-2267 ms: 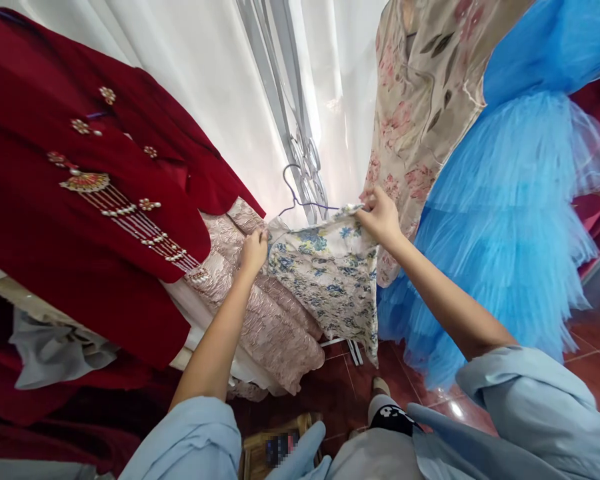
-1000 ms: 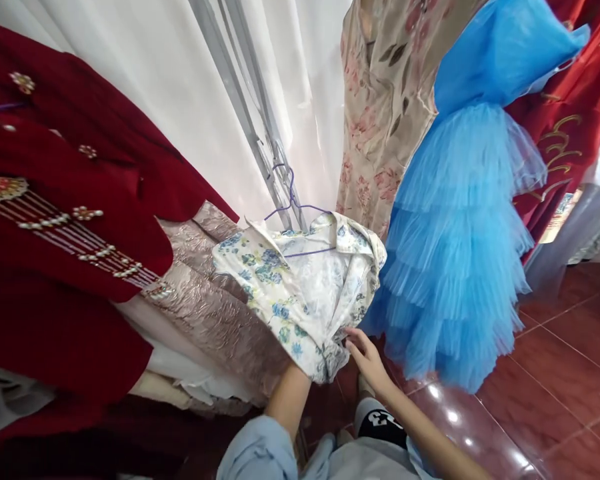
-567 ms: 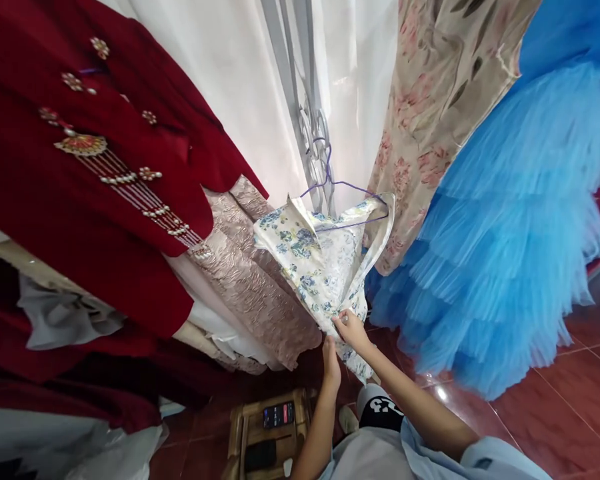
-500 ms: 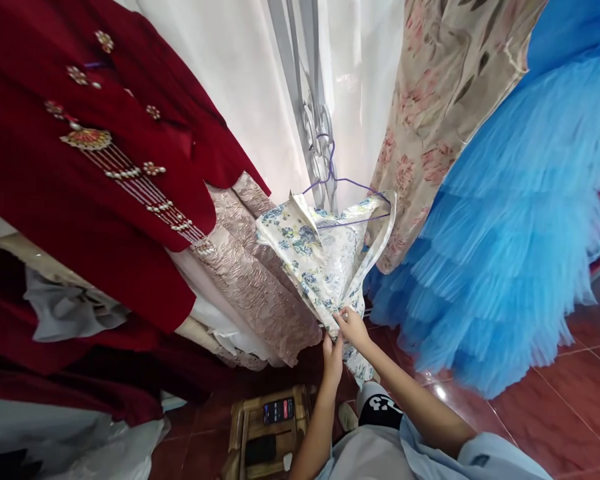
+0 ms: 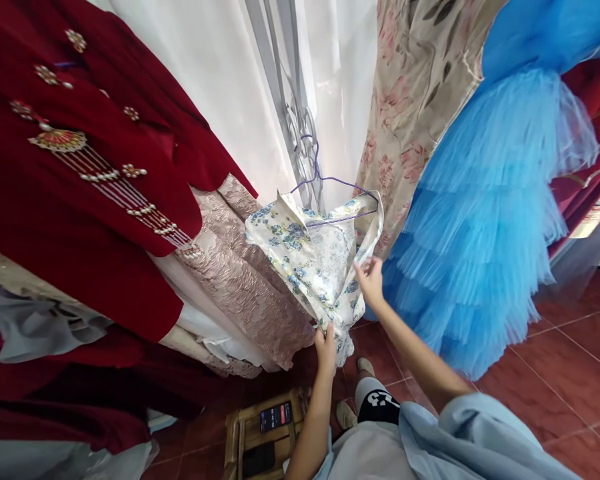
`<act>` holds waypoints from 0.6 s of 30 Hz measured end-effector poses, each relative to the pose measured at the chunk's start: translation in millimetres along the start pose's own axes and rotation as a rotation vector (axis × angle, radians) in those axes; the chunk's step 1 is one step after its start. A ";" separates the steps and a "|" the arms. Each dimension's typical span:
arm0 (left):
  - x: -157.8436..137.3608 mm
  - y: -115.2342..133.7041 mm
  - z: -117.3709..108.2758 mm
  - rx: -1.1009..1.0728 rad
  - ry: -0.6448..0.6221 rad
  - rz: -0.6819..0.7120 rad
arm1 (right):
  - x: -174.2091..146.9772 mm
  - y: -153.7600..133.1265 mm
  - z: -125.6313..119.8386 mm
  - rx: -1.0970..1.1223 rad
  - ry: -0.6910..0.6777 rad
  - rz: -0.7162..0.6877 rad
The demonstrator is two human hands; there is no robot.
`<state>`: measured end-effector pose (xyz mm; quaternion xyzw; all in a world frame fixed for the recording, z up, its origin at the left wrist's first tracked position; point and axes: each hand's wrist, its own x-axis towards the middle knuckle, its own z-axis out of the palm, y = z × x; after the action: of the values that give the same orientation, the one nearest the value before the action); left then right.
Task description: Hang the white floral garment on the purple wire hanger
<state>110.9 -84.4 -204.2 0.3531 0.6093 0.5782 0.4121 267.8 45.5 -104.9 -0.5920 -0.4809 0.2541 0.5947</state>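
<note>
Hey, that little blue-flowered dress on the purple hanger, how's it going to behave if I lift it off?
The floral dress probably drapes limp: it folds and sags where the left hand pinches its hem. It looks light, since a thin wire hanger carries it. It may slide off, as its open front hangs loose by the right hand.

floral dress (image 5: 316, 257): white, blue flowers | tulle dress (image 5: 475, 220): bright blue | hanger (image 5: 330, 181): purple

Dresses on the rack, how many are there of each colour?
Red with beads: 1, the red beaded garment
Pink brocade: 1, the pink brocade dress
White with blue flowers: 1, the blue-floral dress, left hand and right hand on it
Beige with pink flowers: 1, the beige floral dress
Blue tulle: 1, the blue tulle dress
Total: 5
</note>
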 end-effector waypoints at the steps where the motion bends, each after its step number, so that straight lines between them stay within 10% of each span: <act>1: 0.2 0.0 0.8 0.002 -0.004 -0.002 | 32.2 -13.2 -3.6 -0.025 0.096 -0.073; 7: 3.2 -6.9 5.5 -0.008 -0.005 -0.016 | 164.0 -76.9 -19.7 -0.147 0.106 -0.232; 18: 16.6 -12.4 6.0 0.015 0.010 -0.050 | 190.5 -96.0 -65.9 -0.720 -0.352 -0.344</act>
<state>110.1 -67.8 -218.0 0.3380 0.6242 0.5650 0.4206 377.5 165.0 48.6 -0.6207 -0.7244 0.0644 0.2930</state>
